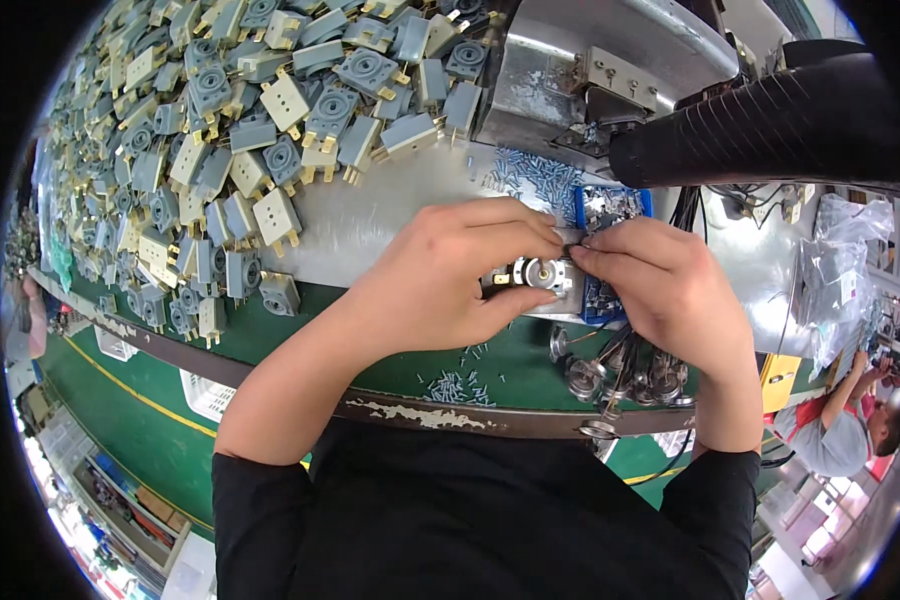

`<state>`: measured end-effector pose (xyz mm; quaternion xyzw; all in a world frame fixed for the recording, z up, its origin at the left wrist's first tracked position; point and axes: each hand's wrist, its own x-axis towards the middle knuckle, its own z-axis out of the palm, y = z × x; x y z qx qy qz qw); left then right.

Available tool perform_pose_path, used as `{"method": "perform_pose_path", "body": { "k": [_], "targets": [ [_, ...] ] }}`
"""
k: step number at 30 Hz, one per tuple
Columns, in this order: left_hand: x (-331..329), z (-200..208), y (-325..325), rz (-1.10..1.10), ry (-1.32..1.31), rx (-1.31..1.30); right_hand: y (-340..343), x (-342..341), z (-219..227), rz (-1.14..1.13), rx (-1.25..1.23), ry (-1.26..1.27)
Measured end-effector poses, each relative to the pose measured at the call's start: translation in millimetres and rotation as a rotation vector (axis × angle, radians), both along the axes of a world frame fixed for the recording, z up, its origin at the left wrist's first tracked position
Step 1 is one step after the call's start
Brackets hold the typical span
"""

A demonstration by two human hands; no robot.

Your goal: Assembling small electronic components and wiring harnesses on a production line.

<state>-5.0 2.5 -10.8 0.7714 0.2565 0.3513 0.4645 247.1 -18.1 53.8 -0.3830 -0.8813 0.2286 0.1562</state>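
Note:
My left hand [460, 270] is closed around a small round metal-and-white electrical part [542, 273] with a brass tab, its thumb below and its fingers above. From the other side my right hand [660, 270] meets it, thumb and forefinger pinched together at the part's upper right edge. Whatever lies between those fingertips is too small and covered to name. Just behind the right fingers stands a blue tray [646, 197] of small metal pieces, partly hidden by that hand. Loose silver screws [540, 178] lie beyond my fingertips.
A big heap of grey and cream switch-like units [270, 110] with brass terminals covers the left and back. Round metal parts on black cables [625, 370] crowd the front right edge. More screws [457, 388] lie near the front edge. A black machine arm [770, 125] reaches in from the right.

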Motion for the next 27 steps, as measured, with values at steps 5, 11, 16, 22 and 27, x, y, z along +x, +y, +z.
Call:
{"method": "perform_pose_path", "body": {
  "k": [5, 11, 16, 22, 27],
  "targets": [
    [-1, -5, -1, 0.01, -0.039, 0.014, 7, 1, 5, -0.029, -0.042, 0.059],
    [0, -2, -2, 0.007, 0.01, 0.062, 4, -11, 8, -0.186, -0.016, 0.114],
    [-3, -2, -3, 0.006, 0.046, 0.082, 10, -15, 20, -0.103, -0.154, 0.125],
    [-2, 0, -1, 0.023, 0.012, 0.008, 5, -27, 25, -0.243, -0.235, 0.139],
    [-4, -6, -2, 0.023, 0.007, 0.026, 9, -34, 19, -0.225, -0.237, 0.134]
  ]
}}
